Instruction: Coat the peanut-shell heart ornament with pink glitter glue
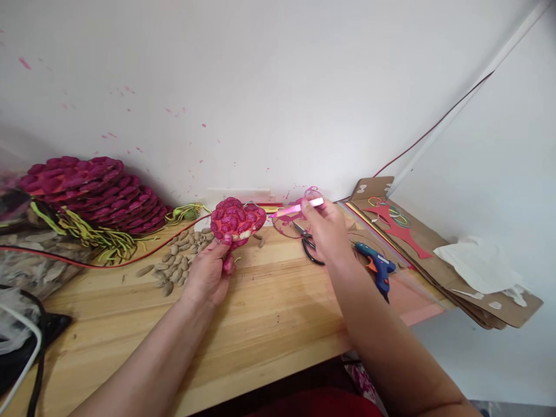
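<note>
My left hand [214, 267] is closed on the lower edge of a magenta-painted piece covered in peanut shells [237, 219], held up above the table. A few shells along its lower edge are still pale, and my thumb and fingertips are stained pink. In my right hand [326, 225] is a slim paintbrush [299, 207], pinched between the fingers. Its magenta tip points left, just short of the painted piece. Behind the right hand sits a clear, round paint-smeared container [284, 227]. Black-handled scissors [309, 249] lie beside that hand. Unpainted peanuts [176, 263] are scattered left of the held piece.
A stack of magenta peanut-covered pieces [95, 191] with yellow-green strings [110, 246] stands at left. A red-black cable [152, 253] crosses the wooden table [260, 330]. At right are a blue glue gun [377, 266], cardboard [438, 266], a red cutout [402, 231] and white tissue [478, 263].
</note>
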{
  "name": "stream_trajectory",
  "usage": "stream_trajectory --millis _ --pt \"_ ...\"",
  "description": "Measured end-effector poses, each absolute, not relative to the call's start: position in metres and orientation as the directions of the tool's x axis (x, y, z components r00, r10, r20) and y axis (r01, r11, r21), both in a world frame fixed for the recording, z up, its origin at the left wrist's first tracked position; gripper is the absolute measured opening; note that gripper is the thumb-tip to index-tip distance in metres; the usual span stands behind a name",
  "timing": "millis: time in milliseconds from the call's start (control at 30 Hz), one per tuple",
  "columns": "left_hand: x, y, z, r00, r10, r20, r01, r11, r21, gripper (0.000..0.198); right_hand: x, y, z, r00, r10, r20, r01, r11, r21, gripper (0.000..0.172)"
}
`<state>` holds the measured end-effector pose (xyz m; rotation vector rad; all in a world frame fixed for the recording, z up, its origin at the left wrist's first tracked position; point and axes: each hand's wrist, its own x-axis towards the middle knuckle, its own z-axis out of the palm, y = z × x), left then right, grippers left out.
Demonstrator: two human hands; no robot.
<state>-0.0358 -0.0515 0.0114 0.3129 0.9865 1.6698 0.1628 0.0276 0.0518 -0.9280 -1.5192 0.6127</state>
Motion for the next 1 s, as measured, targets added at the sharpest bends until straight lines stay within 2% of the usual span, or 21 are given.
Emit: stream_trajectory --millis 33,100,233,500,700,1000 --pt "-0.036 -0.051 0.012 -0.347 0.894 -0.285 -0.679 -0.030 0.733 0.016 0.155 0.016 0.049 0.003 0.858 0.513 0.131 0.508 -0.851 0.029" --pt "-0.036 -0.051 0.012 -0.342 0.894 -0.290 -0.684 -0.025 0.729 0.016 0.144 -0.001 0.045 0.020 0.839 0.544 0.084 0.541 -0.837 0.023" --pt "-0.036 -0.052 0.012 -0.332 0.901 -0.280 -0.677 -0.021 0.736 0.016 0.141 -0.009 0.034 -0.005 0.720 0.694 0.153 0.687 -0.710 0.013" --pt "-0.035 -0.053 0.012 -0.334 0.896 -0.293 -0.670 -0.007 0.742 0.014 0.149 -0.008 0.022 -0.031 0.640 0.768 0.260 0.747 -0.612 0.011" --pt "-0.034 -0.052 0.011 -0.336 0.887 -0.316 -0.671 0.010 0.741 0.015 0.146 -0.010 0.024 -0.041 0.639 0.768 0.304 0.741 -0.599 0.008" --pt "-0.034 -0.052 0.010 -0.339 0.889 -0.308 -0.673 0.000 0.740 0.017 0.148 -0.007 0.021 -0.018 0.662 0.750 0.271 0.725 -0.633 0.011"
